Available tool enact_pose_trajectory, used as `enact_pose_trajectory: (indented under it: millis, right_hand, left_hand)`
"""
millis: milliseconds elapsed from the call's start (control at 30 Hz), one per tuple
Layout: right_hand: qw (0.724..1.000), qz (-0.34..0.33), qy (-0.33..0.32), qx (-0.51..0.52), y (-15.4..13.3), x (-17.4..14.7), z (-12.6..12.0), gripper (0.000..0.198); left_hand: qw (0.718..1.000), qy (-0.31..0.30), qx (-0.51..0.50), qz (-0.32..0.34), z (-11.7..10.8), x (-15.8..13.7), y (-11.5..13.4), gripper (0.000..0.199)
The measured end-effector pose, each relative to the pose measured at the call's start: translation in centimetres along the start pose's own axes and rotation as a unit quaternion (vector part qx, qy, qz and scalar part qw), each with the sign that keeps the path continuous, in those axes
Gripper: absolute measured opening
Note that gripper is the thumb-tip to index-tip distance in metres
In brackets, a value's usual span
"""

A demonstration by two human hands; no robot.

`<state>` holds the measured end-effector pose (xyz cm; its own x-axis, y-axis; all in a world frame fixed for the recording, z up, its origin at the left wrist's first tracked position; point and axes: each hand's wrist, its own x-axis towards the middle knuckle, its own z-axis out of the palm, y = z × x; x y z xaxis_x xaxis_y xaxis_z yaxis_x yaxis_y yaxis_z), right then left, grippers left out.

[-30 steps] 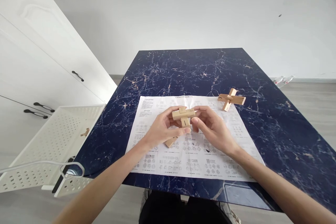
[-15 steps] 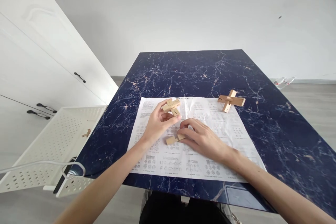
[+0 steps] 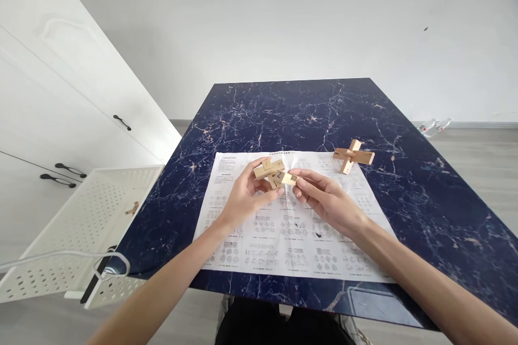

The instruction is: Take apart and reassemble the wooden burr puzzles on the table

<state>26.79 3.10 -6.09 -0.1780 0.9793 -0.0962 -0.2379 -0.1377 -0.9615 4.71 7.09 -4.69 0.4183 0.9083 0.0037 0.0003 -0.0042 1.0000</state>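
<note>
My left hand (image 3: 243,194) is closed round a cluster of joined wooden puzzle pieces (image 3: 265,168), pale and marked with small printed characters. Between the fingertips of my right hand (image 3: 326,197) is a single notched wooden puzzle piece (image 3: 288,178) bearing a dark "2". Its near end meets or overlaps the cluster; whether it fits into it I cannot tell. Both hands are over a creased white instruction sheet (image 3: 259,237) printed with small diagrams. A crossed wooden puzzle assembly (image 3: 353,156) sits at the sheet's upper right corner.
The sheet lies on a dark blue marble-patterned table (image 3: 275,113). Left of it stands a white perforated basket (image 3: 81,215) with a small wooden piece (image 3: 132,208) inside. A white cable (image 3: 68,253) loops near the table's left edge, below a white cabinet (image 3: 73,91).
My right hand has lifted the notched piece off the sheet and brought it up against the cluster. The cluster has turned slightly in my left hand.
</note>
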Motion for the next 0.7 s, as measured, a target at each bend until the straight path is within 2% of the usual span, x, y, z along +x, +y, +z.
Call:
enact_pose_trajectory:
  millis: [133, 300, 400, 700]
  right_hand:
    - [0.999, 0.023, -0.002, 0.032, -0.2, 0.0, 0.1, 0.043]
    - [0.999, 0.008, -0.048, -0.017, -0.7, -0.2, 0.7, 0.047]
    - [0.998, 0.013, -0.054, -0.030, -0.7, -0.3, 0.8, 0.047]
    - [0.997, 0.023, -0.076, 0.016, -0.9, -0.1, 0.3, 0.044]
  left_hand:
    - [0.999, -0.007, 0.040, 0.020, 0.3, -0.1, -0.2, 0.070]
    - [0.993, -0.012, 0.113, 0.040, 0.7, -0.4, 0.0, 0.071]
    - [0.987, -0.025, 0.141, 0.067, 1.0, -0.5, 0.0, 0.066]
    - [0.972, -0.030, 0.199, 0.122, 0.7, -0.4, -0.2, 0.063]
